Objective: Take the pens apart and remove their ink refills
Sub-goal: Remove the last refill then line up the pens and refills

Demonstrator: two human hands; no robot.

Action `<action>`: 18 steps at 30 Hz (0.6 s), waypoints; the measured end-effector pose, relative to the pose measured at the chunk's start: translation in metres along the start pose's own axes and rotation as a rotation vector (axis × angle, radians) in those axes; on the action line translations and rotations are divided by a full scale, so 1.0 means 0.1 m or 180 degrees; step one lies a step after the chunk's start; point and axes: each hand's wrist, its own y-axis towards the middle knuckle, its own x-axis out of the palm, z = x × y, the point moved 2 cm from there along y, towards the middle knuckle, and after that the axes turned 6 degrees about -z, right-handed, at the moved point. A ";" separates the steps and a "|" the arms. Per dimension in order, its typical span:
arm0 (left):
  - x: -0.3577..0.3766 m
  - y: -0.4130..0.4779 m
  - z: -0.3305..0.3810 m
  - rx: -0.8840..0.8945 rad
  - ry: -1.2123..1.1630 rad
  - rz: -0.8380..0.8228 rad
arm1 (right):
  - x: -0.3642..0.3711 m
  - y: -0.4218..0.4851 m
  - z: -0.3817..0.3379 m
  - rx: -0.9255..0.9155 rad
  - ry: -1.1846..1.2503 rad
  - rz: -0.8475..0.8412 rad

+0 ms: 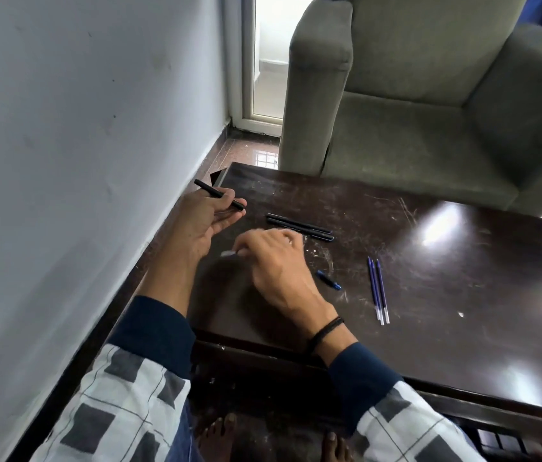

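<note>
My left hand [201, 216] holds a black pen barrel [218, 194] between thumb and fingers near the table's left edge. My right hand [276, 261] is curled low over the table and pinches a small pale piece [229, 253], blurred by motion. Two black pens [299, 226] lie side by side just beyond my right hand. A short blue pen part [328, 280] lies to its right. Further right, a few blue ink refills [378, 290] lie together on the dark wooden table [446, 261].
A grey wall [79, 145] runs close along the table's left side. A grey-green armchair [429, 111] stands right behind the table's far edge. My bare feet [219, 435] show below the near edge.
</note>
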 end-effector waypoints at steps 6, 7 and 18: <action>0.18 -0.02 -0.11 -0.0348 -0.0145 -0.0374 | -0.25 -0.03 0.34 0.1158 0.0801 0.0638; 0.21 -0.02 -0.13 -0.0383 -0.0148 -0.0419 | -0.26 -0.04 0.38 0.1266 0.0769 0.0586; 0.36 -0.04 -0.22 -0.0381 -0.0182 -0.0412 | -0.27 -0.05 0.44 0.1413 0.0685 0.0574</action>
